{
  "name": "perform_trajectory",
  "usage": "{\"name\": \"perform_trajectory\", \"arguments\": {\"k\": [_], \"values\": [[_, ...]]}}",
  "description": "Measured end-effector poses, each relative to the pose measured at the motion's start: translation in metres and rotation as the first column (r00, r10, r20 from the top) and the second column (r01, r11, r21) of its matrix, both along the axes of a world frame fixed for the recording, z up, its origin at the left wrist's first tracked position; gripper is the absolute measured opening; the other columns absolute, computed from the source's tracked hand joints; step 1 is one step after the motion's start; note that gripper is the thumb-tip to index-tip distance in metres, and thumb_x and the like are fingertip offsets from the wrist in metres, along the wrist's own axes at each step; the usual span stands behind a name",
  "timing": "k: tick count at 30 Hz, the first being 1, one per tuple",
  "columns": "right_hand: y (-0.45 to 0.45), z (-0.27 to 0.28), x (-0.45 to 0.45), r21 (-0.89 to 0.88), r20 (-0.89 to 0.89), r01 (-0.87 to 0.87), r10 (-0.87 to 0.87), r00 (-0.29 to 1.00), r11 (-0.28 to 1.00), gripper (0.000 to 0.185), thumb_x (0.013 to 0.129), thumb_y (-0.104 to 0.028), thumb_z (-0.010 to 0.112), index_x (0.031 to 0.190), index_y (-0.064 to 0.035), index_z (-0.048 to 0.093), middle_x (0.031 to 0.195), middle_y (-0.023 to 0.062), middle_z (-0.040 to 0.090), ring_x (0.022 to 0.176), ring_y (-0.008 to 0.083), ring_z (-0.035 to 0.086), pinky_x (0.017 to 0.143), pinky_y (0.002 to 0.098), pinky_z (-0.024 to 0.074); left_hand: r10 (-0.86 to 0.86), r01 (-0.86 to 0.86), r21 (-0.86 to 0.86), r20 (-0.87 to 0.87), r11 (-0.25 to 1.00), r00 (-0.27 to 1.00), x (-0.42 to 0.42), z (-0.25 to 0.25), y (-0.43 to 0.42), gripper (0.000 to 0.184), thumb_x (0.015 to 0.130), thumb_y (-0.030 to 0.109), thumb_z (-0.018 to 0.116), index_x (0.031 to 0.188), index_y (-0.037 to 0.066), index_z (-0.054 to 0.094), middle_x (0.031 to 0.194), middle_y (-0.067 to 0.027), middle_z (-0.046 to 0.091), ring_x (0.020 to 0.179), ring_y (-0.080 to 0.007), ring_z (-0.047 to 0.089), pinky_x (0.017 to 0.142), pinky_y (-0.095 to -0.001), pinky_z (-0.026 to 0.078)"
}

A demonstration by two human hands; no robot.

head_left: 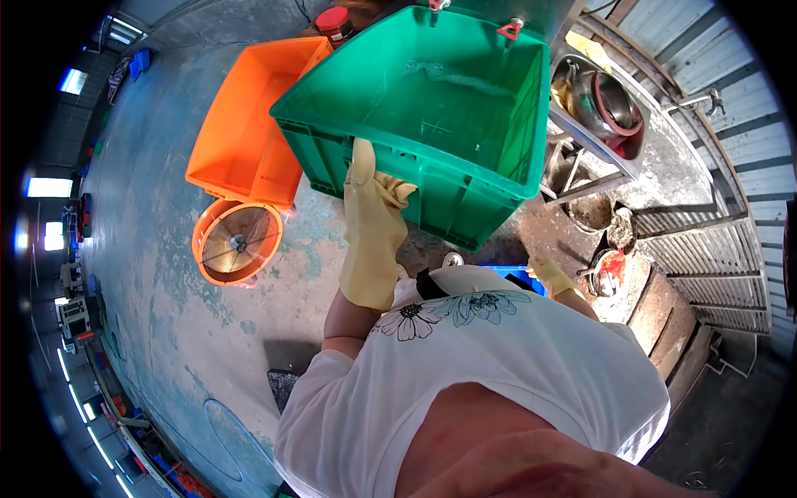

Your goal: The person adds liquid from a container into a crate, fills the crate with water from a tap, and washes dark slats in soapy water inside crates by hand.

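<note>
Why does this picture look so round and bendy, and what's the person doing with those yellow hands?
There's no robot here, just a person. The camera sits on their head, looking forward and down, so you see their white shirt from above. The edges look curved, probably because of a wide lens.

The yellow hands are gloves! The left hand is against the near side of a big green tub; I can't tell how tightly it grips. The right hand is low beside something blue, but I can't tell if it's holding it.

Beside the green tub is an orange bin, and near that, on the floor, is a round orange thing with mesh.
</note>
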State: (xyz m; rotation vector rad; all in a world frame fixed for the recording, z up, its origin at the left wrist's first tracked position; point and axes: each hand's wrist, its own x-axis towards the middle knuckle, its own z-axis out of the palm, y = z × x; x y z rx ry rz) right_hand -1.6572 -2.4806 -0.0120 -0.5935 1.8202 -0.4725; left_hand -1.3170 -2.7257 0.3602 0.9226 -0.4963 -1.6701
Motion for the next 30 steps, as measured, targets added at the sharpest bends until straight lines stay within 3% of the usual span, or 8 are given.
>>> {"name": "perform_trajectory", "arguments": {"k": [7, 9, 13, 18, 21, 25, 27, 30], "values": [[0.006, 0.005, 0.003, 0.010, 0.015, -0.003, 0.003, 1.000, 1.000, 0.037, 0.104, -0.031, 0.060, 0.101, 0.0034, 0.072, 0.099, 0.0176, 0.076, 0.090, 0.0272, 0.073, 0.085, 0.0399, 0.0578, 0.069, -0.072, 0.079, 0.040, 0.994, 0.997, 0.000, -0.010, -0.002, 0.042, 0.098, 0.049, 0.069, 0.121, 0.014, 0.062, 0.081, 0.0075, 0.058, 0.063, -0.0043, 0.052, 0.048, -0.0199, 0.040], [0.007, 0.003, 0.004, 0.014, 0.002, -0.007, 0.007, 1.000, 1.000, 0.036, 0.104, -0.030, 0.060, 0.101, 0.0031, 0.072, 0.099, 0.0175, 0.076, 0.089, 0.0271, 0.073, 0.084, 0.0400, 0.0579, 0.109, -0.111, 0.038, 0.055, 0.993, 0.993, -0.001, -0.013, -0.003, 0.047, 0.092, 0.053, 0.074, 0.094, 0.010, 0.054, 0.069, 0.0030, 0.028, 0.058, -0.0091, 0.035, 0.048, -0.0218, 0.041], [0.008, 0.000, 0.006, 0.023, -0.001, 0.007, -0.007, 1.000, 1.000, 0.035, 0.105, -0.030, 0.059, 0.100, 0.0027, 0.072, 0.098, 0.0172, 0.076, 0.089, 0.0269, 0.073, 0.085, 0.0400, 0.0579, 0.111, -0.113, 0.045, 0.040, 0.993, 0.993, 0.001, -0.018, -0.004, 0.048, 0.092, 0.053, 0.074, 0.095, 0.010, 0.054, 0.071, 0.0024, 0.029, 0.059, -0.0098, 0.036, 0.048, -0.0226, 0.041], [0.010, -0.003, 0.006, -0.006, 0.009, 0.006, -0.006, 1.000, 1.000, 0.034, 0.105, -0.029, 0.059, 0.099, 0.0022, 0.072, 0.097, 0.0166, 0.076, 0.088, 0.0262, 0.073, 0.083, 0.0396, 0.0581, 0.027, 0.018, -0.154, 0.284, 0.988, 0.958, 0.005, -0.022, -0.002, 0.038, 0.099, 0.041, 0.068, 0.095, 0.007, 0.052, 0.074, 0.0013, 0.034, 0.062, -0.0094, 0.039, 0.048, -0.0214, 0.040], [0.008, 0.000, 0.008, -0.014, 0.010, 0.000, 0.000, 1.000, 1.000, 0.033, 0.105, -0.029, 0.060, 0.098, 0.0015, 0.072, 0.096, 0.0160, 0.076, 0.086, 0.0254, 0.072, 0.081, 0.0389, 0.0586, -0.001, 0.008, -0.042, 0.159, 0.999, 0.987, 0.007, -0.017, -0.001, 0.049, 0.099, 0.049, 0.067, 0.132, 0.014, 0.058, 0.100, 0.0044, 0.066, 0.074, -0.0056, 0.059, 0.053, -0.0190, 0.044], [0.007, -0.004, 0.008, -0.004, 0.014, -0.004, 0.004, 1.000, 1.000, 0.032, 0.104, -0.028, 0.062, 0.097, 0.0012, 0.071, 0.094, 0.0157, 0.075, 0.084, 0.0250, 0.072, 0.078, 0.0381, 0.0595, 0.048, -0.052, 0.071, 0.056, 0.996, 0.997, 0.002, -0.005, 0.002, 0.049, 0.099, 0.049, 0.068, 0.131, 0.014, 0.057, 0.101, 0.0045, 0.065, 0.075, -0.0052, 0.058, 0.053, -0.0192, 0.042], [0.007, -0.004, 0.009, -0.005, 0.019, 0.007, -0.007, 1.000, 1.000, 0.032, 0.104, -0.028, 0.062, 0.097, 0.0015, 0.071, 0.095, 0.0162, 0.075, 0.084, 0.0253, 0.072, 0.079, 0.0383, 0.0597, 0.034, -0.023, -0.057, 0.187, 0.998, 0.982, 0.000, -0.003, 0.003, 0.024, 0.105, 0.028, 0.060, 0.096, 0.007, 0.052, 0.077, 0.0006, 0.036, 0.065, -0.0083, 0.039, 0.049, -0.0198, 0.039], [0.007, -0.006, 0.009, -0.003, 0.022, 0.009, -0.009, 1.000, 1.000, 0.032, 0.104, -0.028, 0.062, 0.098, 0.0021, 0.071, 0.096, 0.0170, 0.075, 0.084, 0.0259, 0.072, 0.079, 0.0386, 0.0599, 0.102, -0.105, 0.072, 0.045, 0.992, 0.994, -0.004, 0.002, 0.001, 0.038, 0.099, 0.044, 0.066, 0.096, 0.008, 0.053, 0.077, 0.0008, 0.036, 0.064, -0.0089, 0.041, 0.048, -0.0206, 0.039]]}}
